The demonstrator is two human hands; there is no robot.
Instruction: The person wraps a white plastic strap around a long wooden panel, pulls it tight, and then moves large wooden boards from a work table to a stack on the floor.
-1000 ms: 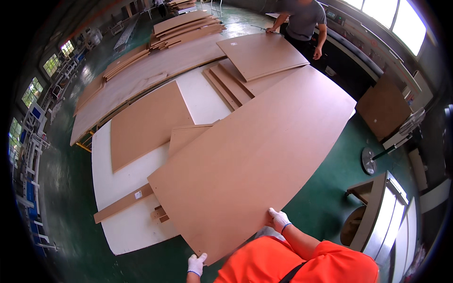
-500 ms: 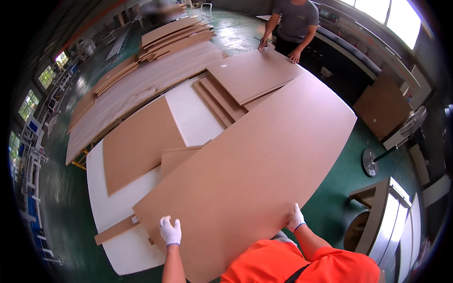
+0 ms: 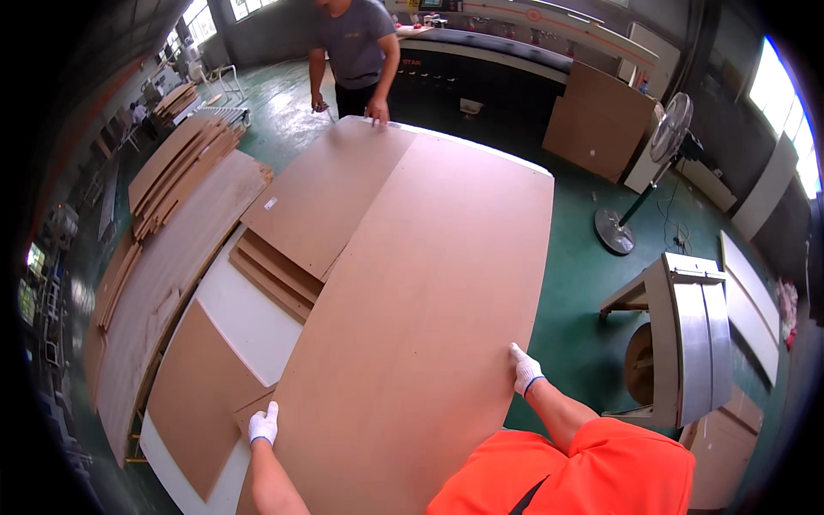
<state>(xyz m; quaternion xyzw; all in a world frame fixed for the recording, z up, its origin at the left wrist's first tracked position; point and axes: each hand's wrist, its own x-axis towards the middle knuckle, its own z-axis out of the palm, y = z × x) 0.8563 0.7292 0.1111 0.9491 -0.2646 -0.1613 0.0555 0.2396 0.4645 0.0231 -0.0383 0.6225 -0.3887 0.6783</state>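
A long tan wooden panel (image 3: 416,292) lies across the worktable in front of me. My left hand (image 3: 264,424), in a white glove, is closed on its left edge near me, with the thumb upward. My right hand (image 3: 525,369), gloved too, grips the right edge; its fingers are hidden below the board. Beside the panel's far left part lies a squarer tan panel (image 3: 322,193). Narrow brown boards (image 3: 275,275) and another tan sheet (image 3: 202,399) rest on a white surface (image 3: 245,343) to the left.
A co-worker (image 3: 356,51) stands at the far end, one hand near the boards. Stacked boards (image 3: 176,176) lie on a long bench at left. On the right are a pedestal fan (image 3: 669,137), a metal-topped stand (image 3: 699,335) and leaning panels (image 3: 601,129). The floor is green.
My left hand has gone from raised above the panel to gripping its left edge. The long panel has swung to point more straight ahead, and my view has turned right. The co-worker stands more upright.
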